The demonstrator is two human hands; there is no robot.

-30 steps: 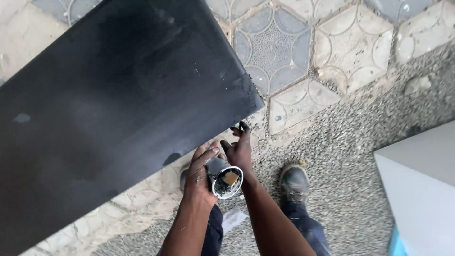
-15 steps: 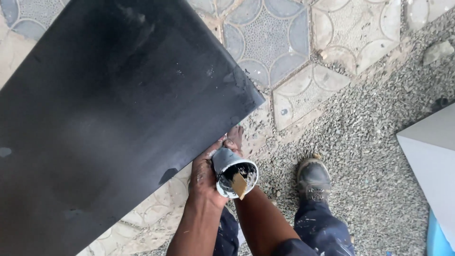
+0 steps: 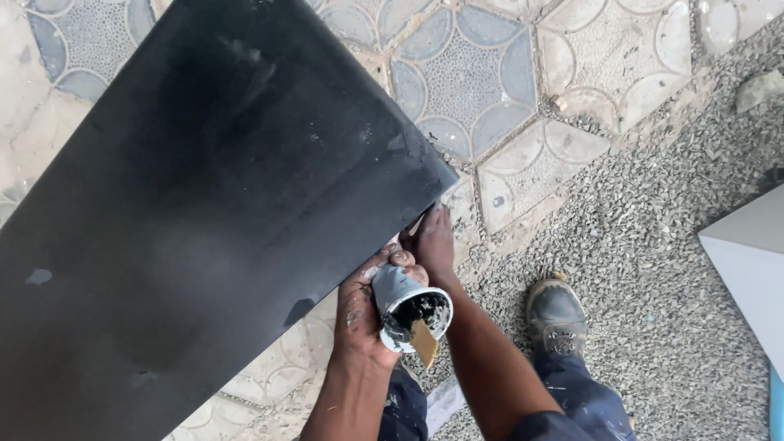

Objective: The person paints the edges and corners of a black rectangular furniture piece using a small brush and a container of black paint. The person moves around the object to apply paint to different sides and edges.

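Since the earlier frame, both hands have barely shifted along the near right edge of the big black panel (image 3: 204, 220), and the camera has crept slightly. Left hand (image 3: 363, 314), smeared with paint, wraps its fingers tight around a small grey paint pot (image 3: 408, 306) tipped toward the viewer, a tan scraper blade (image 3: 423, 343) poking from its mouth. Just right, the right hand (image 3: 433, 241) presses against the panel's corner, fingers hidden under the edge, so its grip cannot be told. Farther right, a worn boot (image 3: 559, 314) stands on gravel (image 3: 653, 245).
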